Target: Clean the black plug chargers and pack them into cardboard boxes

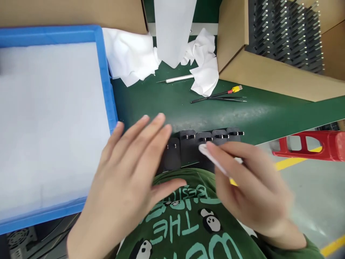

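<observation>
A row of black plug adapters [188,147] lies along the near table edge, their metal prongs pointing up. My left hand [132,172] hovers at the row's left end with its fingers stretched out, partly covering the leftmost adapter [172,156]. My right hand [248,183], a little blurred, pinches a white wipe [206,151], which looks folded narrow. Its tip is over the adapters in the middle of the row; whether it touches them I cannot tell. The right hand hides part of the adapters beneath it.
A blue-rimmed white tray [106,82] stands at the left. White cloths [132,54], a thin pointed tool [179,78], tweezers [229,99] and a cable with a yellow USB plug [235,89] lie behind. A cardboard box [269,73] with many adapters is at the right, near a red stool [320,145].
</observation>
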A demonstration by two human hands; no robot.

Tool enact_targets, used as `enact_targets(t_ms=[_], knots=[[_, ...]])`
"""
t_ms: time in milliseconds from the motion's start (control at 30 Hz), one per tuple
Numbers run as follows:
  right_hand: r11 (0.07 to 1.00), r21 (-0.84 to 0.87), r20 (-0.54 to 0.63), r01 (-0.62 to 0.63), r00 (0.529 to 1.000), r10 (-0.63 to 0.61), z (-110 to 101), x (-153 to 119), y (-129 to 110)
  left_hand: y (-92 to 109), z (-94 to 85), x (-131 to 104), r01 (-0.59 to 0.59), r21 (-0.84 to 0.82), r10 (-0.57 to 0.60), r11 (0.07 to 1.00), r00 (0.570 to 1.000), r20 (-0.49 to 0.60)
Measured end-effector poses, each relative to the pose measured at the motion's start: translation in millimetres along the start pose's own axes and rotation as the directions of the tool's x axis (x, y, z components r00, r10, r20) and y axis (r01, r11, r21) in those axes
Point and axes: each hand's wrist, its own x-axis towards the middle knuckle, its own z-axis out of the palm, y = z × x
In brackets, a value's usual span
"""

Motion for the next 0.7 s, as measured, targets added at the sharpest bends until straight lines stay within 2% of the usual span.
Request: enact_targets(t_ms=[67, 133, 200, 300, 333, 400, 467, 533, 633, 700], knots=[[0.999, 0.034, 0.01, 0.026, 1.0, -0.027, 15.6, -2.7, -2.1, 6.9, 2.9, 11.3, -0.082, 0.03, 0.081, 0.996, 0.997, 0.012], [0.996, 0.059, 0.03, 0.072, 0.997, -0.074, 24.0, -13.1, -6.6, 9.6, 8.4, 20.2, -0.109, 0.061, 0.107, 0.992, 0.994, 0.032], [0.989, 0.113, 0.076, 0.094, 0.992, -0.103, 21.3, -23.4, -9.6, 9.0, 12.9, 24.7, -0.095, 0.072, 0.094, 0.993, 0.995, 0.019], [0.984, 0.168, 0.18, 0.061, 0.979, -0.091, 10.1, -25.2, -8.3, 6.6, 14.4, 24.4, -0.082, 0.062, 0.081, 0.995, 0.997, 0.005], [0.989, 0.143, 0.167, 0.042, 0.984, -0.066, 8.7, -22.2, -7.0, 6.3, 14.2, 23.6, -0.081, 0.053, 0.081, 0.995, 0.997, 0.012], [0.997, 0.074, 0.055, 0.032, 0.998, -0.036, 11.6, -15.2, -5.1, 6.4, 14.4, 22.6, -0.081, 0.038, 0.08, 0.996, 0.997, 0.021], [0.996, 0.054, -0.008, 0.069, 0.998, -0.068, 17.4, -11.7, -5.2, 6.8, 16.0, 23.4, -0.078, 0.028, 0.078, 0.997, 0.997, 0.016], [0.986, 0.103, 0.064, 0.132, 0.988, -0.139, 18.4, -13.5, -5.6, 6.4, 17.2, 24.8, -0.07, 0.025, 0.07, 0.997, 0.997, 0.009], [0.965, 0.201, 0.218, 0.166, 0.953, -0.21, 4.1, -20.2, 2.5, 3.5, 10.4, 21.2, -0.077, -0.022, 0.078, 0.997, 0.997, 0.01], [0.948, 0.27, 0.273, 0.168, 0.931, -0.243, -9.9, -20.2, 16.9, 2.8, -1.4, 11.2, -0.008, -0.073, 0.003, 0.997, 0.998, -0.069]])
